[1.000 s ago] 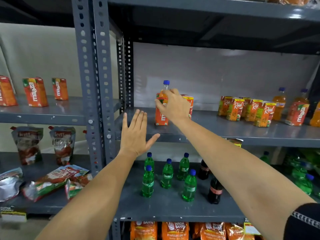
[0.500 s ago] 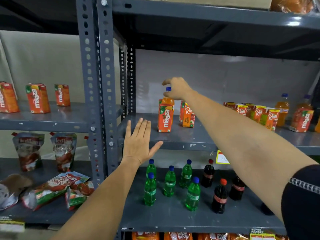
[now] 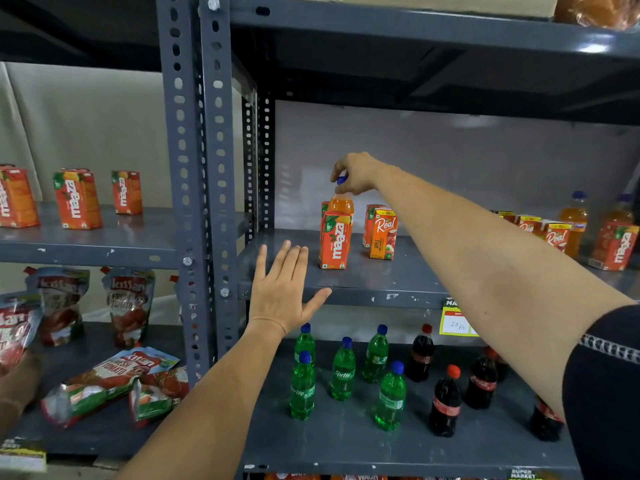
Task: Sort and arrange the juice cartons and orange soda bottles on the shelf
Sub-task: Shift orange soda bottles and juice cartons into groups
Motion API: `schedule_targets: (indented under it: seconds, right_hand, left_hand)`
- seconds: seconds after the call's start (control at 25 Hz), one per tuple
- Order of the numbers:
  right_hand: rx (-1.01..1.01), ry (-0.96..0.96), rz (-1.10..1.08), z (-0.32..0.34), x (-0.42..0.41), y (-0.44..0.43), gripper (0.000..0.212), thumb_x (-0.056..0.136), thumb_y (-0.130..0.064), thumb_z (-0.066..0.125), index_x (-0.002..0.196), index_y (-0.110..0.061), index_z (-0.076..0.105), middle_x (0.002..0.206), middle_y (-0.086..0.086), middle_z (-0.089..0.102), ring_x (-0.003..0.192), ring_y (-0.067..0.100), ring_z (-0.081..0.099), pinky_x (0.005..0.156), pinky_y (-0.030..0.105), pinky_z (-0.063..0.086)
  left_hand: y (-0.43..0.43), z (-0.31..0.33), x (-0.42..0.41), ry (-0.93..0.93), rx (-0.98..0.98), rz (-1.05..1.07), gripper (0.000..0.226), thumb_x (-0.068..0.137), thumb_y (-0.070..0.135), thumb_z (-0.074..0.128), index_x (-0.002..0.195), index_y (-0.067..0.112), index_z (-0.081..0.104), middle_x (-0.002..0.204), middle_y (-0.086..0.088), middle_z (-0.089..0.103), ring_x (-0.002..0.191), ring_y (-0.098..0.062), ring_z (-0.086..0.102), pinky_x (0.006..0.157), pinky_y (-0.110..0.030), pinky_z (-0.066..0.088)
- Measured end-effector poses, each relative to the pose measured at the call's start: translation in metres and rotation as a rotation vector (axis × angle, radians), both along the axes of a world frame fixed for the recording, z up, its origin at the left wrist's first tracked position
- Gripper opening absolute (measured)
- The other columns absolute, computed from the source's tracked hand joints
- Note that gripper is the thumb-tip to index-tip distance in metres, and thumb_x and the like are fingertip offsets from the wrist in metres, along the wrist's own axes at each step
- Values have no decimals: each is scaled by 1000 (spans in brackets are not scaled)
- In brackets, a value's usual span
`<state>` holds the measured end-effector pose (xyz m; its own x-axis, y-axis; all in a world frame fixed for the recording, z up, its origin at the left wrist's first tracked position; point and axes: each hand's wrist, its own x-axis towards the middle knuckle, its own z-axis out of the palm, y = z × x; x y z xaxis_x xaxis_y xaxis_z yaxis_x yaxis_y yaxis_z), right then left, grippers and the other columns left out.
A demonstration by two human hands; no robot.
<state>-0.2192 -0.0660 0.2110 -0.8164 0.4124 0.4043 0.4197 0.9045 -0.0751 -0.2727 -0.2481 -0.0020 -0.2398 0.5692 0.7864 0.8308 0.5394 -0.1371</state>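
- My right hand [image 3: 356, 173] reaches to the back of the middle shelf [image 3: 381, 282], fingers pinched together on the blue cap of an orange soda bottle [image 3: 341, 202].
- That bottle stands upright just behind a Maaza carton [image 3: 334, 240], with a Real apple carton [image 3: 382, 233] near to its right.
- My left hand [image 3: 284, 292] hovers flat by the shelf's front edge, fingers spread, holding nothing.
- More cartons [image 3: 554, 235] and orange bottles [image 3: 575, 220] stand far right.
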Motion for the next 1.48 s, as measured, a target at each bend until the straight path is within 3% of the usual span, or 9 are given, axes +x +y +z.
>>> schedule_targets:
  seconds: [0.16,0.32,0.64,0.88,1.0,1.08,1.24,1.48]
  right_hand:
    - [-20,25,6,3,0,2,21,85,-4,68,105,-9,69,118,15,62,97,28,67,85,35,58]
    - [-14,19,7,10,12,8,17,87,-5,66,103,-7,68,113,12,64,91,23,68,76,25,54]
    - [-22,4,54,38,74,24,15,85,-9,69,100,-12,70,101,4,62,85,18,69,72,24,55]
    - [-239,-5,79,48,167,61,15,82,-3,71,97,-7,72,88,6,69,76,16,70,63,21,56]
    - [-305,-58,72,46,223,93,15,82,-1,70,96,-6,71,88,7,70,76,16,70,71,25,58]
    - [-280,-106,47,46,259,119,16,82,-2,70,97,-6,71,92,7,71,81,18,70,74,26,57]
    - [-234,-128,-9,43,332,179,12,83,-3,69,88,-13,71,90,3,71,77,12,70,60,17,53]
    - [-190,-114,-100,40,401,255,10,83,-4,70,88,-12,71,87,5,71,74,12,70,57,17,53]
  left_hand:
    - [0,0,0,7,0,-4,82,89,67,20,132,3,50,133,-12,57,134,-28,43,114,-56,21]
    - [-1,2,2,-3,-16,1,82,88,67,20,133,4,49,134,-12,57,134,-28,42,114,-56,20]
    - [5,4,23,-70,23,13,78,88,64,21,133,6,49,127,-12,58,122,-28,50,113,-57,16]
    - [81,17,115,0,42,-171,70,89,61,31,127,7,54,125,-10,60,119,-28,53,111,-56,22]
    - [131,17,175,-1,17,-207,72,87,62,32,128,7,54,127,-10,60,122,-29,51,111,-60,23]
    - [164,13,215,-4,6,-213,73,87,61,32,127,6,55,126,-10,61,122,-29,52,110,-61,23]
    - [231,8,286,-7,-2,-220,72,88,60,30,126,5,57,126,-10,61,123,-28,52,110,-60,23]
    - [306,13,358,-27,48,-244,67,89,59,33,124,7,56,125,-9,61,116,-27,55,100,-54,36]
